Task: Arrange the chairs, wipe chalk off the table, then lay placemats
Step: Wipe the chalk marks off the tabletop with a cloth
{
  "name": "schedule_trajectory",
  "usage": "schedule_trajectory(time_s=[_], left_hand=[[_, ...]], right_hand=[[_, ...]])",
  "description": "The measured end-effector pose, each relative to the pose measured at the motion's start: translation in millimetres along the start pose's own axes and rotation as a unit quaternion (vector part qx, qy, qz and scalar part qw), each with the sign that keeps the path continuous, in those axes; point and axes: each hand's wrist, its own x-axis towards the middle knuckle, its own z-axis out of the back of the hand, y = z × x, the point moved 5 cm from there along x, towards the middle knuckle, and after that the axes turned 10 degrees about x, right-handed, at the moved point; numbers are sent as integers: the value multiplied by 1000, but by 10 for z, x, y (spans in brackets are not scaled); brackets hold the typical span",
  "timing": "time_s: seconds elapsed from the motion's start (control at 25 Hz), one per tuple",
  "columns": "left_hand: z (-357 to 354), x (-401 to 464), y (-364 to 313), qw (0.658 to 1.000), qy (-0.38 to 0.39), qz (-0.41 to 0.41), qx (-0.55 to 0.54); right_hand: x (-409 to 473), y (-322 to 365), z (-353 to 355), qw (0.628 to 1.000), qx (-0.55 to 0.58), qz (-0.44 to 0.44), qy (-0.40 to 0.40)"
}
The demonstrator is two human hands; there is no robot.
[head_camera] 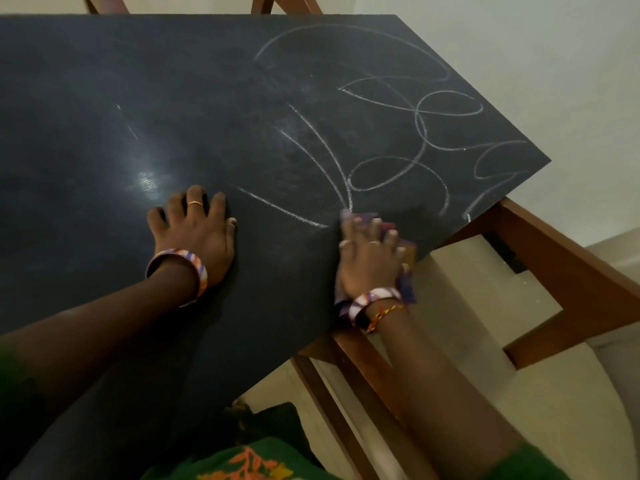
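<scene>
Head view shows your two hands on the dark table (pixel 104 98), well apart from each other. Your left hand (pixel 194 233) lies palm down on the tabletop with the fingers spread and holding nothing; there is a ring (pixel 195 203) on one finger and a striped bangle (pixel 178 271) on the wrist. Your right hand (pixel 369 259) is near the front right edge of the table and presses down on a purple cloth (pixel 408 292). The fingers are bent over the cloth and the cloth comes out under the palm and beside the wrist, a part of it hanging over the table edge. This hand is blurred, so you cannot see exactly how each finger lies. On this wrist there is another striped bangle (pixel 372 303) and a thin red and yellow thread (pixel 386 313).

White chalk lines (pixel 419 133) cover the right half of the table: big loops and long curved strokes, and several strokes meet just in front of the cloth. The left half of the table is dark, with only a small chalk mark (pixel 132 132) and a bright reflection.

Brown wooden chair parts (pixel 568 282) stand below the right edge of the table, and more wooden pieces (pixel 277 3) show behind the far edge. At the bottom you see your green clothing with an orange pattern (pixel 249 462).
</scene>
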Motion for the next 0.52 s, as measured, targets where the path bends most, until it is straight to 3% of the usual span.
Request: schedule_trajectory(time_s=[0.08, 0.12, 0.16, 0.2, 0.24, 0.28, 0.36, 0.4, 0.44, 0.52], left_hand=[[13, 10, 1, 1000, -1, 1, -4], [19, 1, 4, 1000, -5, 2, -8], [21, -11, 0, 1000, -9, 1, -11], [20, -18, -2, 1000, -10, 1, -12], [22, -20, -2, 1000, -9, 3, -12], [30, -20, -1, 1000, -9, 5, -13], [23, -20, 9, 1000, -9, 10, -14], [16, -25, 12, 1000, -8, 11, -11], [19, -32, 11, 1000, -9, 14, -7], [30, -36, 6, 1000, -4, 20, -4]], right_hand=[[-190, 368, -117, 973, 188, 69, 114], [-271, 531, -65, 908, 377, 72, 169], [-328, 620, 59, 812, 548, 47, 197], [-343, 606, 171, 720, 663, 2, 203], [-320, 530, 264, 677, 709, -38, 194], [-261, 422, 359, 689, 703, -54, 168], [-114, 124, 516, 779, 617, -62, 89], [-45, -13, 533, 805, 586, -72, 62], [12, -115, 532, 812, 575, -86, 55], [83, -255, 462, 779, 610, -117, 85]])
